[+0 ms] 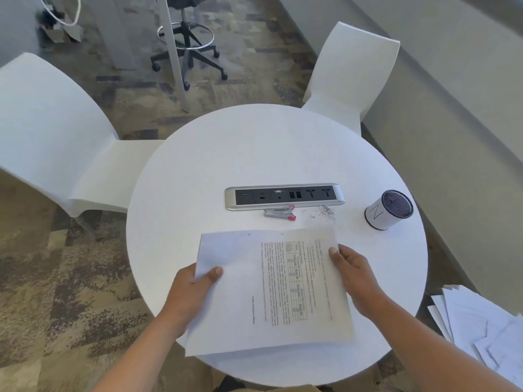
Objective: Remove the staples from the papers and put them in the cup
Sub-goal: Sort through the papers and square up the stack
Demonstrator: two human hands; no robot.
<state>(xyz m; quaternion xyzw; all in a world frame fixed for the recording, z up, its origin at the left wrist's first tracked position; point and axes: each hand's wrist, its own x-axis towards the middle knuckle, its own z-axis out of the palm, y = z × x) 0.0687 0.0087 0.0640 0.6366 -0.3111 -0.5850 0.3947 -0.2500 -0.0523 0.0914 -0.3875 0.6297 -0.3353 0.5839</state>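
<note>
The papers [268, 290] lie on the round table [198, 171], pinched at their edges by the left hand [195, 287] and right hand [353, 274]. Pulled staples [327, 213] sit loose near the staple remover [280, 213] — none visibly in the cup [389, 209], so that transfer seems left.

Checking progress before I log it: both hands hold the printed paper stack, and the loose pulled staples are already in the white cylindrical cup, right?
Not quite. The head view shows the loose pulled staples piled on the round white table, left of the white cylindrical cup. Left hand and right hand do hold the printed paper stack.
</note>
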